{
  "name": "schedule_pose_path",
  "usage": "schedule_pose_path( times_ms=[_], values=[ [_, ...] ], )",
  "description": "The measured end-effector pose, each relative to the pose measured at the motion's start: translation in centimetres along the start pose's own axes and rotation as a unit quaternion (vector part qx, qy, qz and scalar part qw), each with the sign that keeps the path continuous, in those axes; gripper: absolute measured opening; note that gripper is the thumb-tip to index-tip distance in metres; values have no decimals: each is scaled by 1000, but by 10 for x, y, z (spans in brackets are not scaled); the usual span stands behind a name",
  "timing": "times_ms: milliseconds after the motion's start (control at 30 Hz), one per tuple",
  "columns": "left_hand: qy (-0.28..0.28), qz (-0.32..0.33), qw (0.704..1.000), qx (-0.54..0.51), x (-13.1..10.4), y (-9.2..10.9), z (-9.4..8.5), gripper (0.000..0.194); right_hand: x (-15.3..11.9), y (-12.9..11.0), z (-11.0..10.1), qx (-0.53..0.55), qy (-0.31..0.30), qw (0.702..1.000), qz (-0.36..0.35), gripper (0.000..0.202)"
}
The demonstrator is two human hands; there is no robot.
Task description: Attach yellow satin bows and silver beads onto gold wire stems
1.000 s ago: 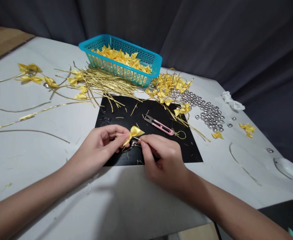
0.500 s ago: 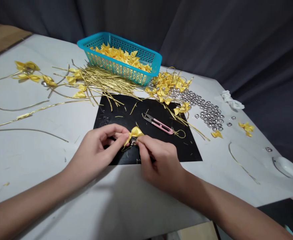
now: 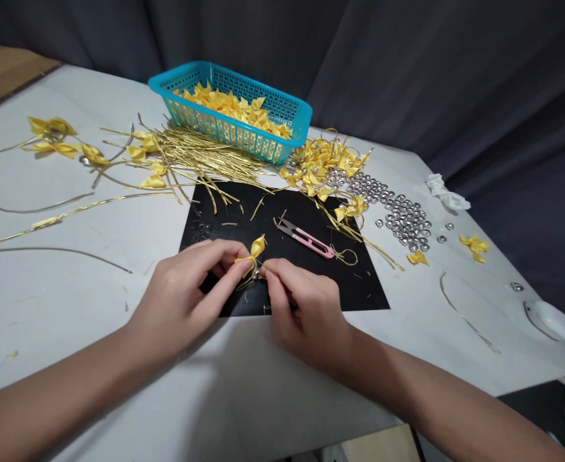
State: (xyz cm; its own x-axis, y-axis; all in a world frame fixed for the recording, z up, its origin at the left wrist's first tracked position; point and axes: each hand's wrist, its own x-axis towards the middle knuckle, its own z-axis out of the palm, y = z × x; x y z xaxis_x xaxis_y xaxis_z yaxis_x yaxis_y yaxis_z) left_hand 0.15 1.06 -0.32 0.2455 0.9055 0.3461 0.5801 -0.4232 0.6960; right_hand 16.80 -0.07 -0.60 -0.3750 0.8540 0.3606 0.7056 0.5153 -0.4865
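Note:
Above the black mat (image 3: 330, 289), my left hand (image 3: 196, 282) pinches a yellow ribbon bow (image 3: 257, 246) between thumb and fingertips. A small silver bead (image 3: 256, 274) hangs just below the bow, between my two hands. My right hand (image 3: 306, 295) is closed beside it, its thumb and index finger pinching a thin gold cord (image 3: 259, 262); the fingertips hide the cord's end. Pink-handled thread snips (image 3: 309, 242) lie on the mat beyond my right hand.
A teal basket (image 3: 302, 122) of yellow bows stands at the back, with gold cords (image 3: 205, 154) heaped before it. Silver beads (image 3: 408, 221) and finished-looking bows (image 3: 330, 157) lie to the right. A small white dish (image 3: 555, 321) is at the far right.
The bow has turned more upright and shifted slightly left in my left fingertips. My right hand has barely moved, and a bit more cord shows between the hands.

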Motion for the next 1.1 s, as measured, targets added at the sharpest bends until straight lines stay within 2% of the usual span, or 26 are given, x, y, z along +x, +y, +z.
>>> schedule_pose_path(
  times_ms=[233, 467, 700, 900, 967, 1100],
  values=[
    [16, 113, 992, 47, 0, -4, -1, 9, 1, 8, -1, -18, 13, 999, -49, 21],
    [20, 167, 982, 88, -2, -3, -4, 13, -1, 4, -1, 1, 34, 999, -40, 21],
    [-14, 137, 985, 105, -6, -3, -6, 20, -3, 2, 0, 30, 69, 996, -52, 18],
    [-42, 155, 983, 89, -11, -4, -12, 31, -5, -1, 0, 67, 103, 991, -55, 16],
    [-38, 152, 985, 78, -12, -1, -12, 29, -4, -1, 0, 91, 110, 987, -68, 16],
    [6, 115, 992, 51, -14, 5, -8, 23, -3, -1, 0, 124, 105, 984, -65, 17]
  ],
)
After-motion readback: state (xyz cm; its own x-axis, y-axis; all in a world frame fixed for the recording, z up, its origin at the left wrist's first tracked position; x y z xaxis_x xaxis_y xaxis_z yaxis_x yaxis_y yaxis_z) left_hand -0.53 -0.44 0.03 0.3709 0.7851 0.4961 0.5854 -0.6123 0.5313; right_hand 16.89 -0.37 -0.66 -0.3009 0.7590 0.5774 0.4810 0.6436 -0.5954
